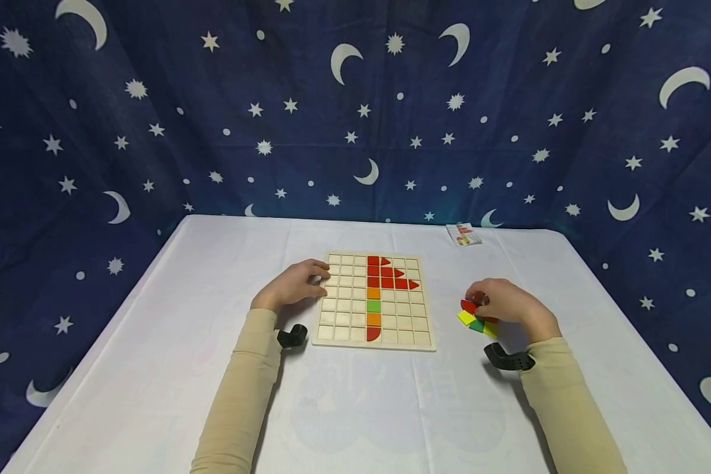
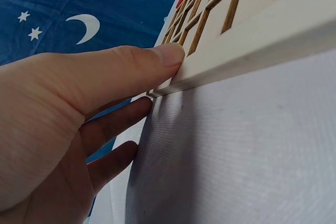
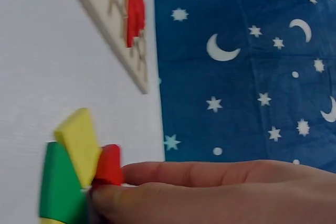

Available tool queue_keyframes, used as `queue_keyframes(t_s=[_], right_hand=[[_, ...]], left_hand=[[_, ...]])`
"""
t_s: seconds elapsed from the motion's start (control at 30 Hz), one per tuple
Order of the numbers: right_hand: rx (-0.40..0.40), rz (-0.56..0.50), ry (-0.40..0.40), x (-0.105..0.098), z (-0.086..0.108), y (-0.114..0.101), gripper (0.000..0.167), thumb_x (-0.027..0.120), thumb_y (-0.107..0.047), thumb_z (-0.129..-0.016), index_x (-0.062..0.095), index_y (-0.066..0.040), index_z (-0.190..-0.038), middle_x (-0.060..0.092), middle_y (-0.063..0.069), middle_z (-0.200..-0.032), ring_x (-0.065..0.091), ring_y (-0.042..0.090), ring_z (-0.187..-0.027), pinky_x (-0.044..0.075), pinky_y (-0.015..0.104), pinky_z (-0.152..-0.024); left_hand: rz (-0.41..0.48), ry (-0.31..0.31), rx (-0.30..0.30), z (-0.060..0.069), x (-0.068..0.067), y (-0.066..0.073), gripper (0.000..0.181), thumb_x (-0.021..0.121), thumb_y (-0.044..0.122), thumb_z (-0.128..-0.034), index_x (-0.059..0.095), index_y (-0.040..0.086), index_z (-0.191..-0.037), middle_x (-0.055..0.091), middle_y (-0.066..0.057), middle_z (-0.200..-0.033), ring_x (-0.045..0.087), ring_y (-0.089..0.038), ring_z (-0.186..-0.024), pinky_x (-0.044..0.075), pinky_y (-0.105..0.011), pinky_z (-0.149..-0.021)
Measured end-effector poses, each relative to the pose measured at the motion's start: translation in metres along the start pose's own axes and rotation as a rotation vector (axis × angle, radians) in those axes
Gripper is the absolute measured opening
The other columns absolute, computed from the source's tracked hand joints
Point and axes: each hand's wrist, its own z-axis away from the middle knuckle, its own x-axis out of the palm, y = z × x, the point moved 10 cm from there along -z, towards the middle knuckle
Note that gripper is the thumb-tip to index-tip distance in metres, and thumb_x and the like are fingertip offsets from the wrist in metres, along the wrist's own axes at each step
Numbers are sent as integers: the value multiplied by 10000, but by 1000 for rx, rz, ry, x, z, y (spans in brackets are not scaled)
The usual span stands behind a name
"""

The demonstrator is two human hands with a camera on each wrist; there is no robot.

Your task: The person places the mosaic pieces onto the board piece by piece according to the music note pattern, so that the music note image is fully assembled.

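A pale wooden grid board lies mid-table, its left columns bare. Red square and pointed pieces fill parts of its upper right rows, with a column of orange, green and orange below, ending in a rounded red piece. My left hand rests at the board's left edge, thumb on the rim, other fingers fairly straight. To the board's right, my right hand pinches a red piece at a small pile. Yellow and green pieces lie beside it; my fingers hide part of the pile.
A small printed card with a coloured picture lies near the table's back edge, behind the pile. White cloth covers the table. A dark blue curtain with moons and stars surrounds the back and sides.
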Motion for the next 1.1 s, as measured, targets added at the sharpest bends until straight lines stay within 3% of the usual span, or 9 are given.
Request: queue_keyframes(t_s=[0.23,0.4,0.57,0.7,0.87,1.1], right_hand=[[16,20,21,6,-9,-4,327,704,-156,-896,629,-10,-1178,656,67,-952,557,198,-790,557,375,-764],[-30,41,47,6,-14,-12,365,685,-222,-919,610,-37,-1225,642,35,-904,531,175,-738,504,324,-692],[-12,51,70,6,-18,-15,203,685,-255,-917,648,-75,-1003,605,8,-795,513,167,-678,455,288,-601],[1,52,67,7,-20,-15,228,696,-321,-908,623,-113,-852,542,-6,-692,491,158,-618,404,277,-532],[-40,-5,35,9,-20,-22,197,732,-319,-883,647,-142,-871,568,-16,-747,511,164,-695,437,287,-596],[-37,43,96,5,-26,-26,286,744,-287,-874,665,-51,-1015,609,18,-839,524,185,-746,505,317,-684]], left_hand=[[-2,1,1,-1,0,-2,419,717,153,-894,630,-18,-1266,486,-149,-1436,397,-336,-1367,319,-444,-1141],[-5,0,-4,-1,0,-1,421,716,156,-895,628,-14,-1271,483,-147,-1440,393,-335,-1370,317,-444,-1142],[-5,-6,-7,1,-1,1,428,716,156,-895,624,-19,-1274,480,-150,-1443,390,-339,-1372,314,-448,-1144],[2,-7,-9,2,-1,1,429,715,155,-897,621,-22,-1276,478,-152,-1443,391,-341,-1371,318,-453,-1141],[10,-9,-11,1,1,1,426,714,153,-898,621,-23,-1275,476,-151,-1445,392,-338,-1371,316,-449,-1143],[1,-4,-13,1,-1,1,423,713,155,-898,623,-20,-1273,476,-154,-1445,385,-340,-1374,309,-449,-1146]])
